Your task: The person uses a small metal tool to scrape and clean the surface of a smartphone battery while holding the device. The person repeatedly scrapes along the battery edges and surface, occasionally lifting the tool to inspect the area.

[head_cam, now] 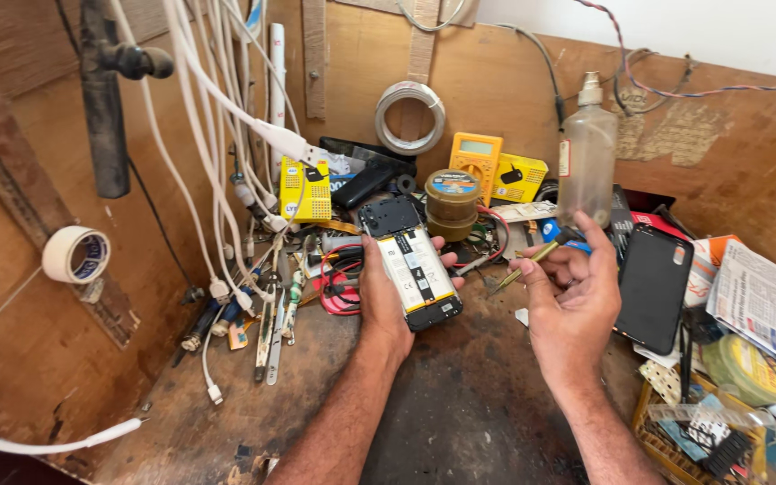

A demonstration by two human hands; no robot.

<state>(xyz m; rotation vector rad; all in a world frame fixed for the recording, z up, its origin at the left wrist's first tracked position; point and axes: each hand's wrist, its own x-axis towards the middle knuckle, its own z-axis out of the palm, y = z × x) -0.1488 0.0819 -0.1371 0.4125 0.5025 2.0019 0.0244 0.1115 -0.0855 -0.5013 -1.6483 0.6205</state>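
My left hand (386, 301) holds an opened smartphone (410, 263) with its back cover off, the white battery and dark circuit board facing up, tilted above the dark workbench. My right hand (568, 296) pinches a small yellow-handled tool (524, 265), probably a screwdriver, its tip pointing left toward the phone but apart from it. A black phone back cover (655, 287) lies just right of my right hand.
White cables (217, 135) hang at the left over several probes. A yellow multimeter (476, 162), a round tin (452, 205), a clear plastic bottle (586, 157) and yellow boxes stand behind. A tape roll (75, 254) hangs at left. Papers and a yellow basket (666, 431) crowd the right.
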